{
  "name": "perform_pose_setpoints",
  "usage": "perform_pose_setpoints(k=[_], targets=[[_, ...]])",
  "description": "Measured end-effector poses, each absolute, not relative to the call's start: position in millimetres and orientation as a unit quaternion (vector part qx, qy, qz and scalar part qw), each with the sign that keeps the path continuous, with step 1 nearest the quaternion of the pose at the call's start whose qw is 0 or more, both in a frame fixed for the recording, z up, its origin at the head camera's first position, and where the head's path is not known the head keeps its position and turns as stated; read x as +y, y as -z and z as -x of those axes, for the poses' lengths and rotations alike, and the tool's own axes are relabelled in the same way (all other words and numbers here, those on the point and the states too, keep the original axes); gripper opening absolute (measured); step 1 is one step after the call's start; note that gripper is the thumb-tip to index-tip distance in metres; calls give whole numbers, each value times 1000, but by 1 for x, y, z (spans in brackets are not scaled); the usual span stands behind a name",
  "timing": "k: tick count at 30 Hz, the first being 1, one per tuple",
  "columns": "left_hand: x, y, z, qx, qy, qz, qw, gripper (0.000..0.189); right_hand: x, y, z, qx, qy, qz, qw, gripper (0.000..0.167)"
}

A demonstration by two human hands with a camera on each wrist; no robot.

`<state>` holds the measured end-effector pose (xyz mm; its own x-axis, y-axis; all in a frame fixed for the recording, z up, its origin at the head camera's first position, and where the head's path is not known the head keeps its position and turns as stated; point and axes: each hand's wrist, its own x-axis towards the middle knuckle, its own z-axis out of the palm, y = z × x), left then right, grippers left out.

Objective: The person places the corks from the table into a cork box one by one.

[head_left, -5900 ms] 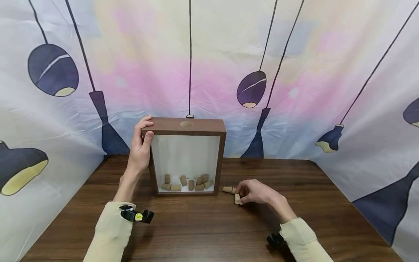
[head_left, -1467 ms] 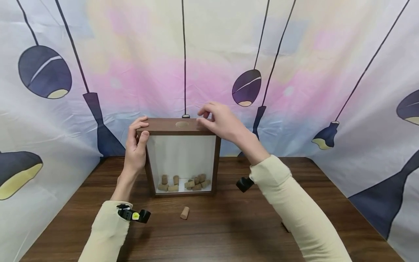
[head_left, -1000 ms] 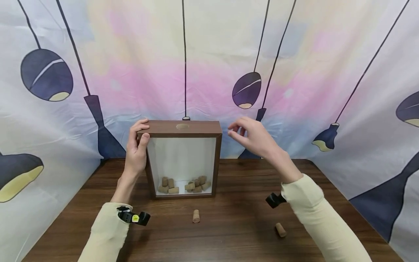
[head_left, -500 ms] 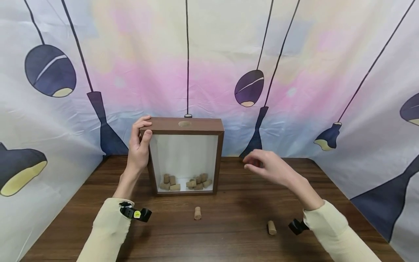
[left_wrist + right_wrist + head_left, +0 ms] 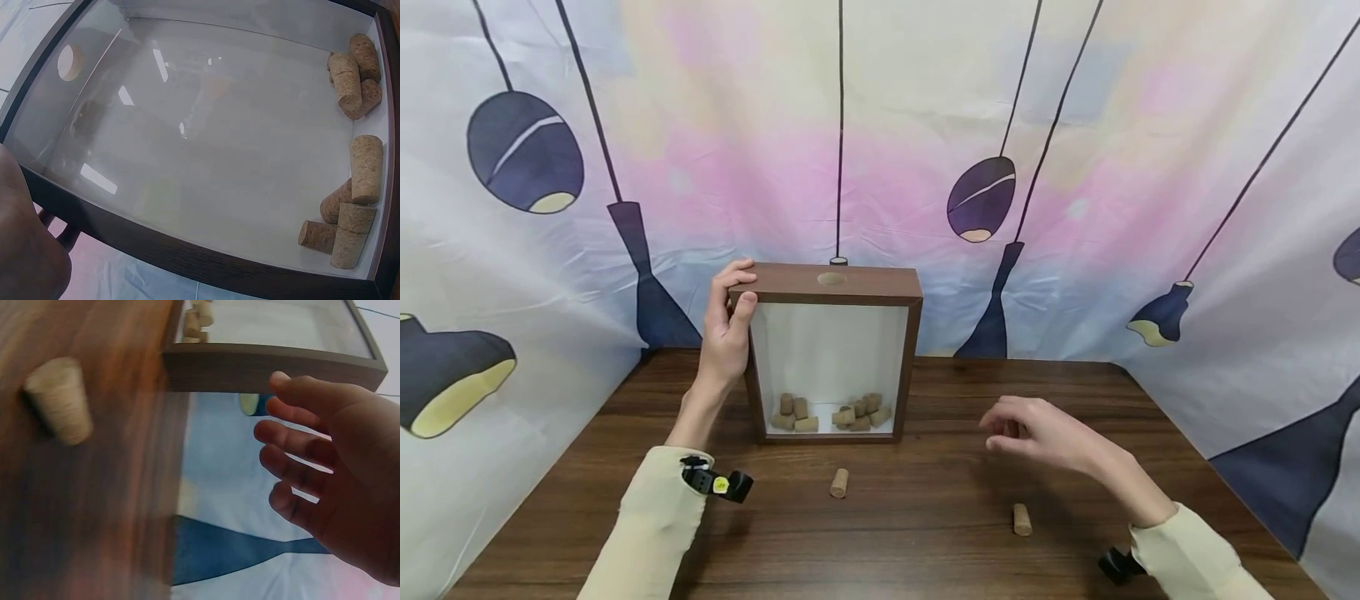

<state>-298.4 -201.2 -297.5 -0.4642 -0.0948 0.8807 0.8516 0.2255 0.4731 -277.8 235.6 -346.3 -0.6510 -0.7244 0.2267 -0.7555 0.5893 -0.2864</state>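
Observation:
A brown wooden shadow box [image 5: 912, 367] with a clear front and a round hole [image 5: 832, 279] in its top stands upright on the table. Several corks [image 5: 806, 424] lie in two clusters along its bottom, larger in the left wrist view [image 5: 365, 169]. My left hand [image 5: 727, 337] grips the box's upper left corner, thumb on the front and fingers over the top. My right hand [image 5: 1052, 433] hovers above the table, right of the box, its fingers loosely bent around nothing. Below it lies one loose cork [image 5: 1022, 520]; another cork [image 5: 839, 483] lies in front of the box.
The dark wooden table [image 5: 917, 550] ends at a printed fabric backdrop [image 5: 895, 125] with hanging lamp drawings, which also closes off both sides. Each wrist carries a small black camera [image 5: 739, 487].
My right hand has drawn back from the box's top, down and to the right, toward the loose cork. The cork in front of the box has rolled slightly. My left hand keeps its grip.

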Motion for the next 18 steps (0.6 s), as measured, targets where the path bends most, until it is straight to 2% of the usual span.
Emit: perform_pose_setpoints(k=[9,13,18], targets=[[-200,294,295,-660,545,291,426,38,259,376,280,-877,-197,-434,-69,30],[-200,295,294,-662,544,291,426,36,273,385,279,-863,-229,-426,-146,37],[-202,298,298,-659,546,290,429,38,286,389,277,-848,-278,-373,-253,43]])
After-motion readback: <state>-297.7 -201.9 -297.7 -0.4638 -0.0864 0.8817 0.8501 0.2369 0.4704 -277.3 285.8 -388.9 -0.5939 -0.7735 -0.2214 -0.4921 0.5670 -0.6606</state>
